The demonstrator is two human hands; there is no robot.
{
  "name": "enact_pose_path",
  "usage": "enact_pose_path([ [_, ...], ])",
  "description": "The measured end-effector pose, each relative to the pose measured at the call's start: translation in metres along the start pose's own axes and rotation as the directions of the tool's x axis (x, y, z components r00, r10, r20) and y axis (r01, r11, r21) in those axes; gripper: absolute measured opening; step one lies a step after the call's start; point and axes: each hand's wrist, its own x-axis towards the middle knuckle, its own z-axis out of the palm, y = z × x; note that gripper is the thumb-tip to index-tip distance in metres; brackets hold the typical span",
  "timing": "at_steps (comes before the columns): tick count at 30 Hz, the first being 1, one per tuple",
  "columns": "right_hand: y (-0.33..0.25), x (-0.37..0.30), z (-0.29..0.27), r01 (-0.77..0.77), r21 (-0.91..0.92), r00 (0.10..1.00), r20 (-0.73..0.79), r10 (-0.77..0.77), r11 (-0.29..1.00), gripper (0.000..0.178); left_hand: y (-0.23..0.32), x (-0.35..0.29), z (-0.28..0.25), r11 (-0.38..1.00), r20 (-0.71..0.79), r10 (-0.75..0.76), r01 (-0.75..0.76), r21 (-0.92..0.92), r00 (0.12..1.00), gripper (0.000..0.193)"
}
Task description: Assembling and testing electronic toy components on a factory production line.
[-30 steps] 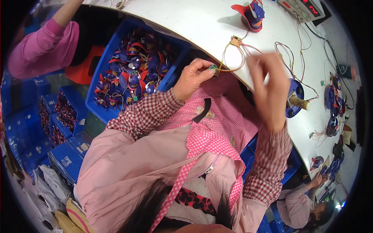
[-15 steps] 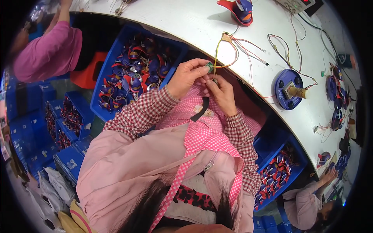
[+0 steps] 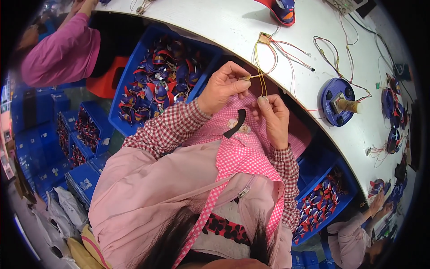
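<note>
In front of my apron, my left hand [image 3: 224, 88] pinches a small flat board [image 3: 245, 78], its edge showing between thumb and forefinger. Yellow wires [image 3: 261, 67] run from there up to a small brown circuit board [image 3: 265, 39] on the white table. Close by on the right, my right hand [image 3: 274, 117] is closed at the lower end of another yellow wire; what sits at its fingertips is too small to make out. Thin red and white wires [image 3: 289, 54] with connectors also spread from the brown board.
The white table [image 3: 215, 27] curves ahead, holding a red-and-purple toy part [image 3: 283, 12] and a round blue base [image 3: 337, 102] with wires. Blue bins [image 3: 117, 117] of toy parts stand left and lower right. Co-workers sit at left [image 3: 62, 54] and far right [image 3: 349, 237].
My hands have moved apart, the right one shifting right and down with a wire. The green face of the board in my left hand has turned out of sight. The view has shifted slightly.
</note>
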Motion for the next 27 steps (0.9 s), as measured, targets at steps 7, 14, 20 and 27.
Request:
enact_pose_path([
  [7,-0.017,-0.010,-0.003,-0.023,0.096,1.000,0.003,0.023,0.995,0.015,0.009,0.000,0.003,0.899,0.026,-0.205,0.199,-0.390,0.978,0.018],
  [14,-0.028,-0.015,0.002,-0.029,0.037,1.000,-0.008,0.029,0.999,0.014,0.011,0.001,0.008,0.974,-0.005,-0.206,0.205,-0.101,0.979,0.023],
  [20,-0.030,-0.013,0.009,0.008,0.024,1.000,-0.022,-0.007,1.000,0.014,0.008,0.000,0.012,0.986,-0.025,-0.158,0.159,0.048,0.987,0.024],
  [27,-0.027,-0.015,0.015,0.038,0.033,0.998,-0.054,-0.036,0.999,0.014,0.009,-0.002,0.017,0.964,0.028,-0.240,0.235,0.129,0.970,0.015],
])
